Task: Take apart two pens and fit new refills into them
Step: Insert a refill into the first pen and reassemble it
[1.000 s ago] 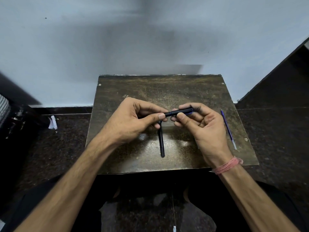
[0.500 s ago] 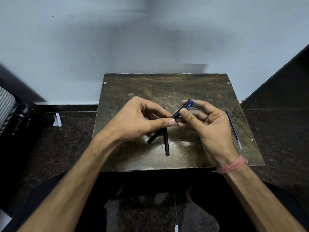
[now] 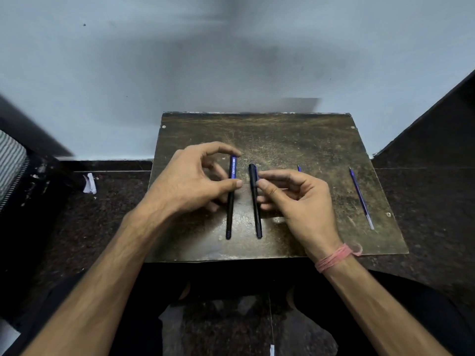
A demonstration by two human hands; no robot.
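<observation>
Two pens lie side by side on a worn dark board (image 3: 295,140), pointing away from me. My left hand (image 3: 190,183) is on the left pen (image 3: 232,201), black with a blue printed label: index tip at its far end, thumb pressed on its middle. The all-black pen (image 3: 255,209) lies just to its right. My right hand (image 3: 300,201) has thumb and index fingertips touching that pen's right side near the far end, not closed around it. A thin blue refill (image 3: 361,197) lies near the board's right edge. A second blue tip (image 3: 299,167) pokes out behind my right hand.
The board rests on a dark speckled floor against a pale wall (image 3: 231,60). A crumpled white scrap (image 3: 90,183) lies on the floor to the left. A dark panel (image 3: 442,119) rises at the right. My legs are below the board's near edge.
The labelled pen, held in the air between both hands before, now lies on the board at the left. The black pen has been turned parallel to it. My right hand shifted onto the black pen.
</observation>
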